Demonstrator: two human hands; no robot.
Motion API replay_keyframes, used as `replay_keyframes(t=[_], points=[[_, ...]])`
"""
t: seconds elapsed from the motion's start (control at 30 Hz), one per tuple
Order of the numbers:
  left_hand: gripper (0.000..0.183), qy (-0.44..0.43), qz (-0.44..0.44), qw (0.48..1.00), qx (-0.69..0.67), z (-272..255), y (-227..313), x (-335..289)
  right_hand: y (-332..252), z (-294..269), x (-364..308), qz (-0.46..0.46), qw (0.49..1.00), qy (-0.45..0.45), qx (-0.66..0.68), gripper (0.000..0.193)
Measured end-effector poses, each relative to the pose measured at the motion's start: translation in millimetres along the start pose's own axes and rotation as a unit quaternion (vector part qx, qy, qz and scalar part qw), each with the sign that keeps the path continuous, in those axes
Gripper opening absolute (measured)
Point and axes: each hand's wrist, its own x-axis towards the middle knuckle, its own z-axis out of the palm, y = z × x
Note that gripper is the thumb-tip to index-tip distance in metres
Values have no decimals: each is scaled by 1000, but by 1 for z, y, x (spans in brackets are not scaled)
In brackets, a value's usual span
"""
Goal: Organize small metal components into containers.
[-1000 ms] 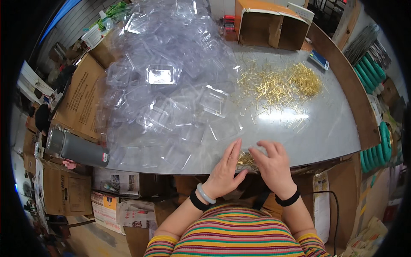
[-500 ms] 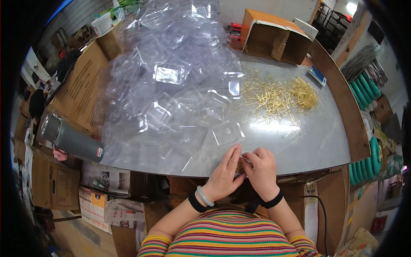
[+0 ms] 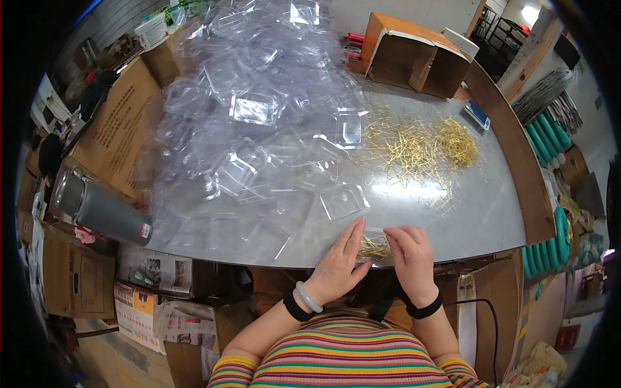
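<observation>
At the table's front edge, my left hand (image 3: 339, 262) lies with its fingers stretched out side by side and its thumb apart. It borders a small bunch of gold wire hooks (image 3: 374, 249), which seems to lie in a clear plastic shell whose edges are hard to make out. On the other side of the bunch, my right hand (image 3: 412, 258) has thumb and fingertips pressed together; what they pinch is too small to tell. Just beyond my left fingertips rests a clear plastic blister shell (image 3: 343, 202).
A large heap of clear plastic shells (image 3: 252, 110) covers the table's left and back. Loose gold hooks (image 3: 411, 147) lie at the right, below an orange-topped cardboard box (image 3: 417, 55). A grey flask (image 3: 107, 210) lies at the left edge; a cardboard wall (image 3: 527, 155) borders the right.
My right hand has moved right, away from my left hand, uncovering the bunch of gold hooks between them. My left hand stays nearly in place.
</observation>
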Motion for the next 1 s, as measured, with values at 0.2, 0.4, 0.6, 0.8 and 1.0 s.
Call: replay_keyframes(t=[0.2, 0.4, 0.6, 0.8, 1.0], points=[[70, -19, 22, 999, 42, -1, 1, 2, 17, -14, -3, 34, 999, -13, 14, 28], [64, -56, 38, 990, 123, 0, 15, 1, 137, -66, 44, 49, 988, -100, -106, 40], [58, -81, 18, 983, 166, -11, 24, 3, 168, -54, 31, 31, 963, -197, -179, 54], [54, -26, 13, 972, 234, -24, 14, 2, 136, -56, -1, 32, 983, -175, -52, 48], [49, 33, 91, 970, 225, -13, 23, -1, 120, -53, -6, 90, 956, -250, -124, 86]])
